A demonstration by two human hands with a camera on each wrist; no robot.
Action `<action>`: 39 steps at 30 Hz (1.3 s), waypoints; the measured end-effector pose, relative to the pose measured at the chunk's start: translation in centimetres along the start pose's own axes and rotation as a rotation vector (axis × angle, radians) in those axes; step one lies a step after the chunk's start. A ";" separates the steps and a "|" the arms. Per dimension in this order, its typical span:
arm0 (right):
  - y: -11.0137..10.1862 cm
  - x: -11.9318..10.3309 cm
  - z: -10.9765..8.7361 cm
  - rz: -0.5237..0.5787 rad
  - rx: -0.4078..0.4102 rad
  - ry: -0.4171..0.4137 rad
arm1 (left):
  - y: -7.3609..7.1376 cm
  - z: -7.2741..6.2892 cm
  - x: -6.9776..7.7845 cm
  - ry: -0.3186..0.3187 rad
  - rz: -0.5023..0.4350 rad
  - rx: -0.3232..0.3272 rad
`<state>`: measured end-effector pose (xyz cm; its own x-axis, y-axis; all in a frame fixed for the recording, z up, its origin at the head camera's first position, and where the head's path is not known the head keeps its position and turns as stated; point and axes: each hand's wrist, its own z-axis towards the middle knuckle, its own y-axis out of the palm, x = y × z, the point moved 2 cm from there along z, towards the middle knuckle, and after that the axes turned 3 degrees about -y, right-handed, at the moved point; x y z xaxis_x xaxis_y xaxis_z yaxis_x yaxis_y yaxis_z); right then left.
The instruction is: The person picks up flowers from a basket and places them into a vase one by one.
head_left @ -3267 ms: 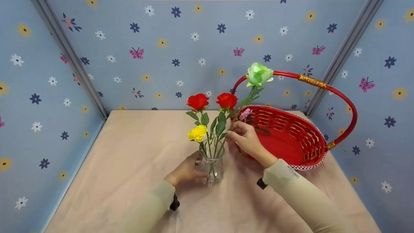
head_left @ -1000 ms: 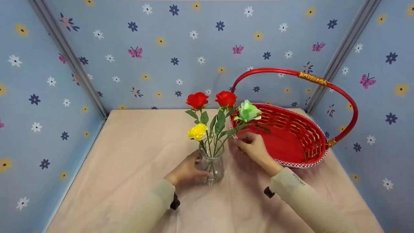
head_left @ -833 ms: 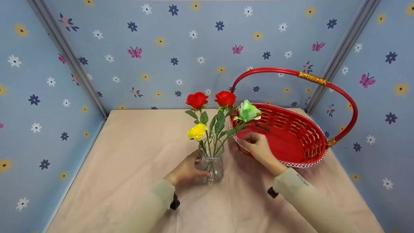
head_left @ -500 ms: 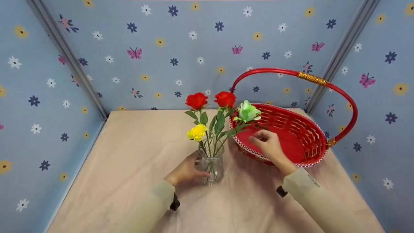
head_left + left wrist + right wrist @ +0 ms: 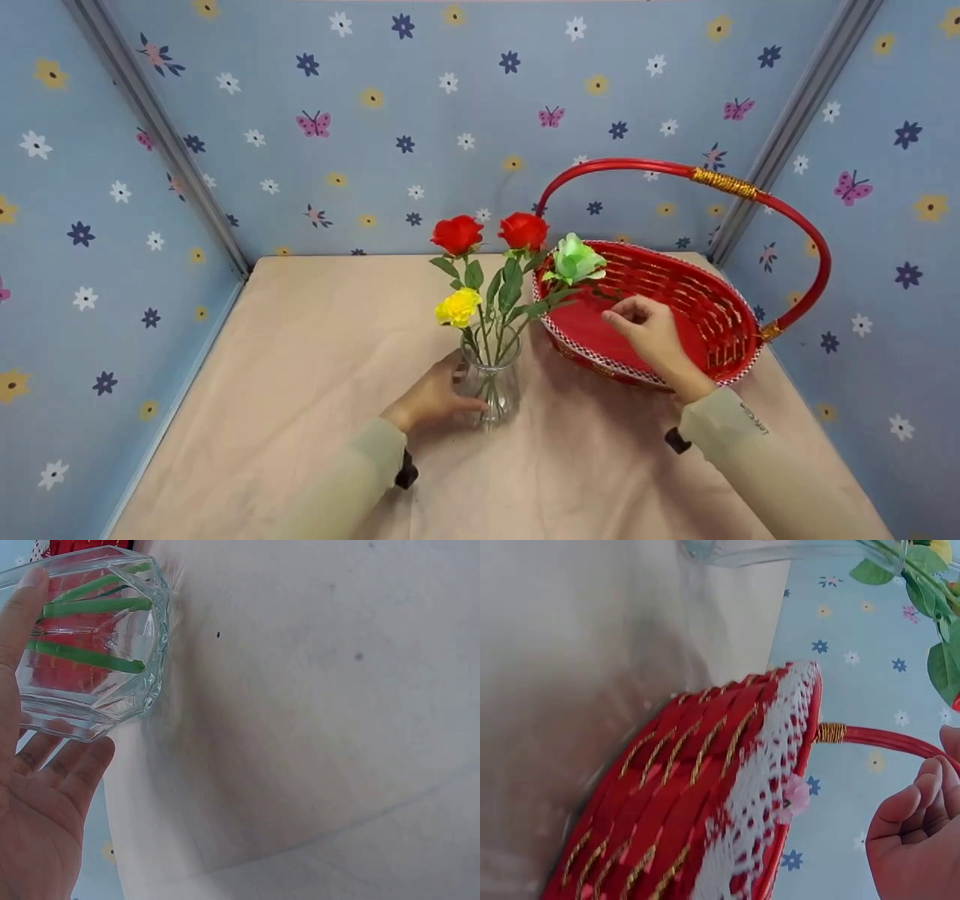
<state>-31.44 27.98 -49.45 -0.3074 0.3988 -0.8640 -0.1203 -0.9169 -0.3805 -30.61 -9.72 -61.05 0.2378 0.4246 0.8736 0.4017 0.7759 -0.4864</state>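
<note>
A clear glass vase (image 5: 502, 394) stands on the cloth, with two red roses (image 5: 523, 230), a yellow flower (image 5: 458, 307) and a pale green rose (image 5: 576, 259) in it. My left hand (image 5: 433, 395) holds the vase low on its left side. In the left wrist view, its thumb lies against the glass and green stems (image 5: 94, 606) show through. My right hand (image 5: 651, 334) is over the red basket (image 5: 600, 367), fingers loosely curled, holding nothing visible. A pink flower (image 5: 795, 796) shows at the basket's lace rim; in the head view its bloom is hidden.
The basket's tall red handle (image 5: 814, 240) arches above it at the right. Pinkish cloth (image 5: 315, 390) covers the table. Blue patterned panels (image 5: 420, 150) close off the back and both sides.
My right hand let go of the green rose's stem and moved right over the basket. The green rose sank lower, leaning right in the vase. My left hand stayed on the vase.
</note>
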 end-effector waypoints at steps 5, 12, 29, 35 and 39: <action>-0.9 -1.2 0.2 -0.031 0.006 -0.006 | 0.1 -0.1 0.0 -0.012 -0.009 0.006; -1.9 -3.6 0.5 -0.055 0.012 -0.049 | 0.0 0.1 -0.2 -0.023 0.015 0.002; -4.2 -1.3 4.3 -0.216 -0.089 -0.118 | 0.0 0.0 0.0 0.021 -0.009 0.001; -5.3 0.0 5.5 -0.255 -0.150 -0.143 | -0.1 0.0 0.1 0.029 -0.014 0.008; -6.3 1.1 5.6 -0.289 -0.164 -0.108 | 0.0 0.1 0.0 0.037 -0.016 0.002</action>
<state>-36.33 34.11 -46.19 -0.3821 0.6297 -0.6764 -0.0665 -0.7488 -0.6594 -30.68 -9.72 -61.02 0.2642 0.3949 0.8799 0.4040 0.7831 -0.4727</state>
